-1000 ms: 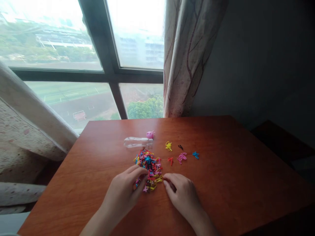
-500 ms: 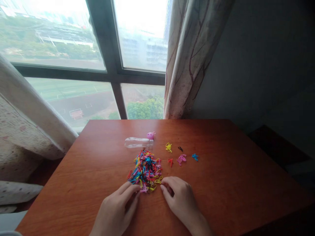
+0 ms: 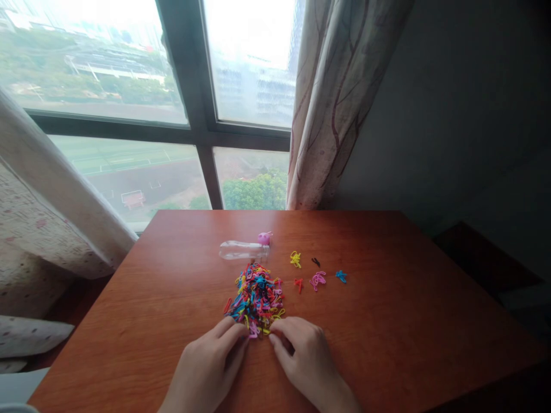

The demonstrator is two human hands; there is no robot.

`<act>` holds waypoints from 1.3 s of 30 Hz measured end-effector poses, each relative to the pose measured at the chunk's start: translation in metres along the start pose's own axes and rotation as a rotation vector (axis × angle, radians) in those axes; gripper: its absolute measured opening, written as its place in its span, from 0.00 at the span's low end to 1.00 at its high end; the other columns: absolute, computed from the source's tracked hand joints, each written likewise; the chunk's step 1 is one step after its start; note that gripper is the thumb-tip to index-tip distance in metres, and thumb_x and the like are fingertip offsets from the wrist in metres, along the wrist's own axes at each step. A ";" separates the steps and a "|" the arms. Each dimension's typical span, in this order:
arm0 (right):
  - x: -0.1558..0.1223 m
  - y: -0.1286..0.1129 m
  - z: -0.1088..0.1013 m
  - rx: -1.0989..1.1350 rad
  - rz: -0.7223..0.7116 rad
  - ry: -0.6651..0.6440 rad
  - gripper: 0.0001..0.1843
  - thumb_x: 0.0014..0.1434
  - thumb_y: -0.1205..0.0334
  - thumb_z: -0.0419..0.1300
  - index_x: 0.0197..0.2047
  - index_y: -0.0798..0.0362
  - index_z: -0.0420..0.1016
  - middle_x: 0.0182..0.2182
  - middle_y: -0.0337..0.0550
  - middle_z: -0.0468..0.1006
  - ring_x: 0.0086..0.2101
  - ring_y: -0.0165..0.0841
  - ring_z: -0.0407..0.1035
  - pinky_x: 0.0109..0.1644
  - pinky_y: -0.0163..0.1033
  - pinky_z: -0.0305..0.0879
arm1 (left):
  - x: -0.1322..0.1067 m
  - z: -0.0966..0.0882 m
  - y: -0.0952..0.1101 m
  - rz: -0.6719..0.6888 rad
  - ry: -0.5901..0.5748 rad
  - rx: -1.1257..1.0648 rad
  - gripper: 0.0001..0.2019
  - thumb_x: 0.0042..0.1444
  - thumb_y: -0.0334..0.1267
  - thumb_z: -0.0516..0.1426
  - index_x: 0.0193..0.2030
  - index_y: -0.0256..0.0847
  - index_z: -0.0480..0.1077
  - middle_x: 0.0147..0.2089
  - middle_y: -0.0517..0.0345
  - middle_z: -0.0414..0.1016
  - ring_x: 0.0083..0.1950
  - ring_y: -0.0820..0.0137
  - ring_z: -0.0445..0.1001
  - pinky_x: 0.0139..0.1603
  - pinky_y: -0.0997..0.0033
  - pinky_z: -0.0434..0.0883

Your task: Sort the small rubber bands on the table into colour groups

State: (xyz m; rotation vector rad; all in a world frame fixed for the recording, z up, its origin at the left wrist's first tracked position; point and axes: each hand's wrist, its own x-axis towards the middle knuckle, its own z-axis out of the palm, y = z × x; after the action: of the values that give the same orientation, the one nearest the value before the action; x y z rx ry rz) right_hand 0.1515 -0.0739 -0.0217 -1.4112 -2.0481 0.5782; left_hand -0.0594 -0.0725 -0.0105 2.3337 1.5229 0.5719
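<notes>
Brown tbl (image 3: 408, 321): multicol clip pile (image 3: 259, 291) just past L hand (image 3: 210, 358) & R hand (image 3: 305, 347), fingers curled, can't tell if gripping.

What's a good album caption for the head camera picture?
Left hand and right hand by a colourful pile, with one-colour bunches nearby.

And there's nothing to read out here: not a word, label, brand, number or sign is legible anywhere in view right now.
</notes>
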 end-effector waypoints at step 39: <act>0.018 0.065 -0.044 0.047 0.220 0.368 0.12 0.63 0.55 0.58 0.37 0.52 0.79 0.26 0.40 0.79 0.24 0.32 0.71 0.31 0.33 0.64 | 0.001 0.002 0.008 0.120 0.051 -0.093 0.12 0.64 0.31 0.48 0.44 0.47 0.71 0.40 0.59 0.79 0.35 0.69 0.80 0.34 0.76 0.74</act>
State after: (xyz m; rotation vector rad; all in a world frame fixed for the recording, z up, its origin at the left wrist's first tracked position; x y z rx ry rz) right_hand 0.2211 -0.0336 -0.0264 -1.5936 -1.5949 0.4138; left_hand -0.0516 -0.0752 -0.0090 2.3671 1.3533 0.7208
